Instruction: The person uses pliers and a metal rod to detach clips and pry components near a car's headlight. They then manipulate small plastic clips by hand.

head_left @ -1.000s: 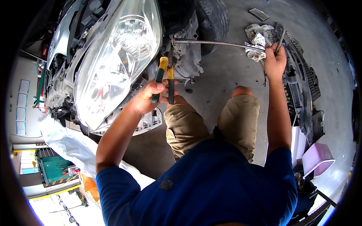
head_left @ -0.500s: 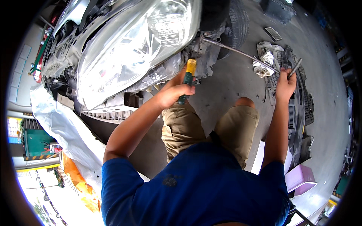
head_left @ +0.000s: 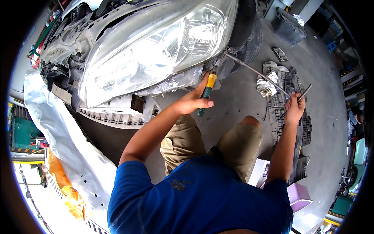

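A car's clear headlight assembly [head_left: 156, 54] fills the upper middle, with exposed body parts around it and a dark tyre [head_left: 247, 43] behind. My left hand [head_left: 196, 101] grips yellow-and-green-handled pliers [head_left: 206, 93], whose jaws reach up to grey metal parts [head_left: 221, 65] below the headlight's right end. My right hand [head_left: 295, 107] is closed on the end of a long steel bar [head_left: 257, 71] with a crosswise handle. The bar runs from my hand up-left into those same parts; its far tip is hard to make out.
Removed black plastic trim [head_left: 292, 84] and white crumpled cloth [head_left: 267, 88] lie on the floor at right, near a purple bin [head_left: 298, 197] and a grey tub [head_left: 288, 27]. A white sheet [head_left: 58, 124] hangs at left. A person [head_left: 356, 117] is at the far right edge.
My left hand and the pliers have moved right, closer to the headlight's lower edge. The view has shifted, and the bar now slopes down more steeply toward my right hand, which appears lower.
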`<state>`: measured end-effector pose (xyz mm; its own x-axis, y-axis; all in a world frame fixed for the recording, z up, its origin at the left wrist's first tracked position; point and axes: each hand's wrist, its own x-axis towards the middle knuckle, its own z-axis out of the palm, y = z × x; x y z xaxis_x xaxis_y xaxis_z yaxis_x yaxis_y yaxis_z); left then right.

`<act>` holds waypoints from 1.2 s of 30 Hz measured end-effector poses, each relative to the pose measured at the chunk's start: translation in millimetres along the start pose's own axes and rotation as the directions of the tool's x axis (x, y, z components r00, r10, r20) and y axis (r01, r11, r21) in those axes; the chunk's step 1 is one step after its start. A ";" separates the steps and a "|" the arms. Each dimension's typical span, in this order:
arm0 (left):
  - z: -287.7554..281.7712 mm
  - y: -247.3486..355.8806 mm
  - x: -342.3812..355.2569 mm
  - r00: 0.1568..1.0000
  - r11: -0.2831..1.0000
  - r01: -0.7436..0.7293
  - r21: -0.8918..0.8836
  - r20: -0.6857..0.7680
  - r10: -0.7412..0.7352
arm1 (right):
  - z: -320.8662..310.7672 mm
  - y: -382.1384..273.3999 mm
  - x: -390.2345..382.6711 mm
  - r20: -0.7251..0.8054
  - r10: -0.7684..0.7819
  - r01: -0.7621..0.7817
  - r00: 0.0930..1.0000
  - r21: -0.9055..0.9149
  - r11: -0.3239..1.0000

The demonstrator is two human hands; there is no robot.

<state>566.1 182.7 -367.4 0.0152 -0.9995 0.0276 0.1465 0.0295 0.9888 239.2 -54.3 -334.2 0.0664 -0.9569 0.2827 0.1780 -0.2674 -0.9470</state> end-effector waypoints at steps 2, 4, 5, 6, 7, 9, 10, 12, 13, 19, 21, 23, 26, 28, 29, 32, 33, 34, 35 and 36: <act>-1.5 -2.5 1.7 0.998 1.000 -0.005 0.011 0.056 0.005 | -0.9 -0.2 -0.3 0.005 0.008 -0.008 1.000 0.024 1.000; -1.6 -3.3 3.4 0.998 0.999 -0.035 0.016 0.050 0.035 | -1.3 1.5 -0.5 -0.006 -0.031 0.031 0.999 -0.016 0.999; -1.0 -3.1 3.9 0.998 0.999 -0.046 0.001 0.048 0.046 | -1.4 2.4 -0.5 -0.007 -0.045 0.045 0.999 -0.022 0.999; -0.3 -2.6 4.5 0.997 0.998 -0.057 -0.015 0.047 0.058 | -0.6 3.5 -0.8 -0.012 -0.042 0.042 0.999 -0.004 0.999; 1.0 -1.8 5.5 0.997 0.997 -0.068 -0.030 0.045 0.069 | 0.1 4.0 -0.9 -0.002 -0.045 0.045 0.999 -0.018 0.999; 3.2 -0.6 6.2 0.997 0.998 -0.059 -0.037 0.051 0.061 | 1.9 2.7 -1.3 -0.006 0.021 -0.021 1.000 -0.002 1.000; 4.1 -0.3 6.5 0.997 0.998 -0.050 -0.043 0.054 0.052 | 2.4 0.5 -1.5 0.001 0.053 -0.053 0.999 -0.030 0.998; 4.6 -0.7 7.8 0.998 0.999 -0.034 -0.039 0.054 0.036 | 3.2 -6.3 -0.6 0.040 0.114 -0.112 0.993 -0.050 0.992; 4.4 -1.3 8.4 0.998 0.999 -0.028 -0.030 0.053 0.029 | 3.3 -10.4 0.2 0.040 0.190 -0.189 0.981 -0.038 0.981; -1.6 -3.7 10.8 0.995 0.999 0.033 0.012 0.089 -0.034 | 10.8 -8.0 10.9 -0.059 0.049 -0.055 0.997 -0.112 0.992; -1.5 -3.3 10.5 0.993 0.995 0.073 -0.064 0.098 -0.067 | 16.2 4.7 13.1 -0.146 -0.133 0.119 0.980 -0.101 0.988; -0.3 -1.8 9.5 0.989 0.990 0.111 -0.089 0.106 -0.101 | 20.4 18.7 6.0 -0.223 -0.223 0.204 0.949 -0.106 0.973; 2.2 1.2 9.4 0.989 0.982 0.124 -0.143 0.103 -0.109 | 23.1 28.9 -1.6 -0.270 -0.242 0.239 0.932 -0.043 0.970; 3.8 3.3 8.7 0.989 0.976 0.126 -0.175 0.098 -0.111 | 24.6 31.5 -6.2 -0.295 -0.317 0.318 0.901 -0.047 0.947; 4.2 4.3 8.6 0.989 0.976 0.130 -0.177 0.097 -0.114 | 25.1 31.2 -7.0 -0.318 -0.298 0.296 0.900 -0.054 0.954; 4.3 7.0 7.1 0.988 0.975 0.138 -0.174 0.092 -0.123 | 28.8 26.4 -3.8 -0.377 -0.338 0.340 0.862 -0.064 0.938; 4.2 7.5 6.8 0.988 0.975 0.139 -0.174 0.088 -0.125 | 30.6 23.7 -2.2 -0.397 -0.401 0.399 0.826 -0.092 0.912; 3.9 8.0 6.5 0.989 0.976 0.137 -0.172 0.082 -0.124 | 34.0 20.9 0.4 -0.409 -0.450 0.445 0.794 -0.113 0.888; 3.9 8.4 6.2 0.990 0.977 0.133 -0.169 0.073 -0.122 | 37.3 17.4 1.2 -0.421 -0.494 0.486 0.760 -0.136 0.863; 3.8 8.7 6.2 0.991 0.978 0.129 -0.165 0.065 -0.120 | 42.6 13.1 5.9 -0.470 -0.532 0.560 0.705 -0.091 0.823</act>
<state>563.7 176.7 -358.0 -0.0672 -0.9944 -0.0815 0.3083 -0.0984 0.9462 283.7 -58.7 -338.5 -0.5091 -0.5855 0.6309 0.0943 -0.7666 -0.6352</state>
